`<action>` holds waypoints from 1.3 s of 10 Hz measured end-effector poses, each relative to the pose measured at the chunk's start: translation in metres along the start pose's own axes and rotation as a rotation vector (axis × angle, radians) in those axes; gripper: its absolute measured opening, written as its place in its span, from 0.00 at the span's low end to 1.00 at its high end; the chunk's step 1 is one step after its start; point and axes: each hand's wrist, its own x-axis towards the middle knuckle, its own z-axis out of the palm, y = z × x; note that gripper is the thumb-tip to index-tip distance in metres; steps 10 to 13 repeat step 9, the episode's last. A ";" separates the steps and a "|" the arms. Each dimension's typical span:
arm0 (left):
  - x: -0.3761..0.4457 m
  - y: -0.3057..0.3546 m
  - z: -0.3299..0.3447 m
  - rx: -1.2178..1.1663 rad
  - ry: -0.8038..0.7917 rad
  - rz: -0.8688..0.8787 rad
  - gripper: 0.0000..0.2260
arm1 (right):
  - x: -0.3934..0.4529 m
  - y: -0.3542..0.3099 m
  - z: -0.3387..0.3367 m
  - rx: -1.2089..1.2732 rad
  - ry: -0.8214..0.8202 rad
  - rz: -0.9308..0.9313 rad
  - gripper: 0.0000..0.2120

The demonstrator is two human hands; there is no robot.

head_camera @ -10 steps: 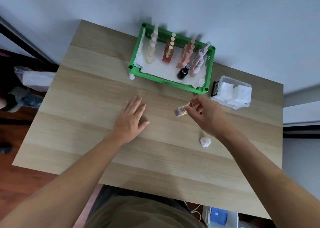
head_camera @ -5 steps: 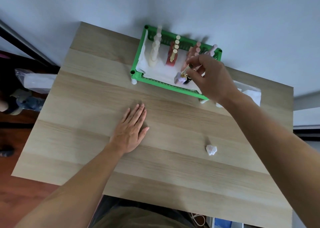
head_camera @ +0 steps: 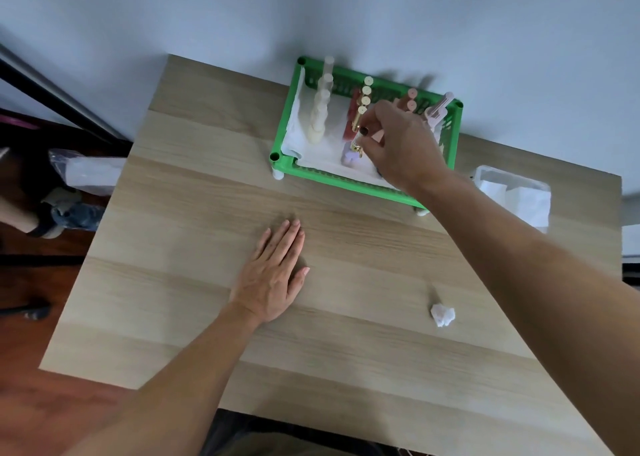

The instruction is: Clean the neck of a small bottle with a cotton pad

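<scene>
My right hand (head_camera: 398, 150) reaches into the green basket (head_camera: 332, 175) at the back of the table. Its fingertips pinch the top of a small pale lilac bottle with a gold collar (head_camera: 351, 154), which is low over the basket's white liner. A crumpled used cotton pad (head_camera: 442, 314) lies on the table at the right, apart from both hands. My left hand (head_camera: 273, 275) rests flat, palm down, on the middle of the wooden table (head_camera: 173, 247) and holds nothing.
The basket holds rows of small bottles: cream (head_camera: 320, 109), red with gold (head_camera: 360, 109), pink (head_camera: 410, 100) and pale pink (head_camera: 438, 109). A clear box of white cotton pads (head_camera: 516, 196) stands right of the basket. The wall runs right behind it.
My right hand carried the small bottle from above the table's middle back into the green basket and lowered it there. My left hand stayed flat on the table.
</scene>
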 end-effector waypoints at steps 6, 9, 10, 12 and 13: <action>0.000 0.000 -0.001 -0.003 -0.036 -0.004 0.30 | 0.000 -0.003 0.002 0.025 -0.019 0.017 0.08; 0.001 0.002 -0.005 -0.003 -0.043 -0.003 0.30 | -0.015 0.003 -0.005 0.068 0.036 0.015 0.14; 0.001 0.002 -0.005 -0.003 -0.043 -0.003 0.30 | -0.015 0.003 -0.005 0.068 0.036 0.015 0.14; 0.001 0.002 -0.005 -0.003 -0.043 -0.003 0.30 | -0.015 0.003 -0.005 0.068 0.036 0.015 0.14; 0.001 0.002 -0.005 -0.003 -0.043 -0.003 0.30 | -0.015 0.003 -0.005 0.068 0.036 0.015 0.14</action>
